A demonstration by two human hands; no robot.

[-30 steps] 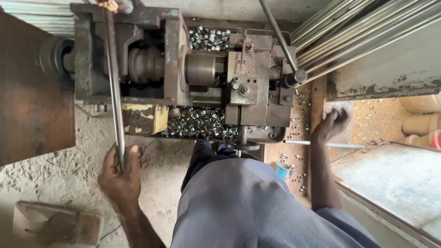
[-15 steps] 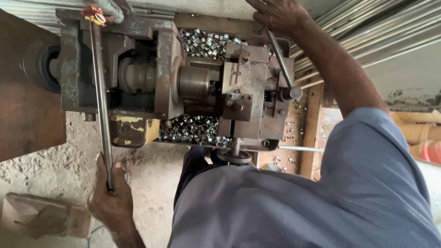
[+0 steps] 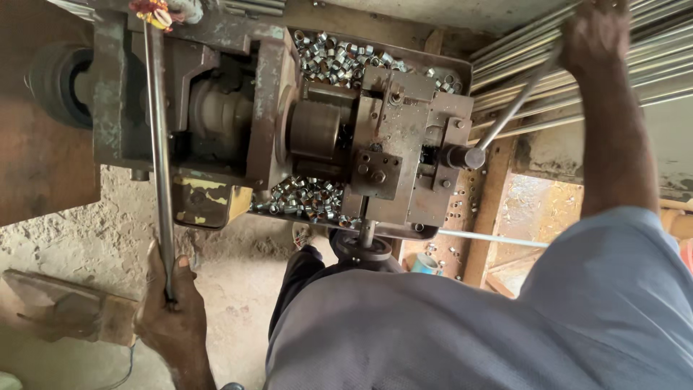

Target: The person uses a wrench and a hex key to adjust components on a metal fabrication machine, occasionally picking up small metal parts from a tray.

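Observation:
I look down on a worn brown metal lathe-like machine (image 3: 375,137). My left hand (image 3: 170,307) grips the lower end of a long steel lever rod (image 3: 159,144) that runs up the machine's left side to a red and yellow thread tie (image 3: 151,11). My right hand (image 3: 595,32) is raised at the upper right, closed around the top of a slanted steel handle (image 3: 509,119) that goes down into the machine's right side. Several small shiny metal rings (image 3: 303,198) lie heaped in the tray below and behind the spindle.
A stack of long steel bars (image 3: 650,72) lies at the upper right. A wooden post (image 3: 487,217) stands beside the machine. A thin rod (image 3: 491,238) sticks out to the right. A wooden block (image 3: 58,307) rests on the dusty concrete floor at lower left.
My right hand rose from low beside the machine to the slanted handle and has pulled it to the upper right. My left hand stays on the lever rod.

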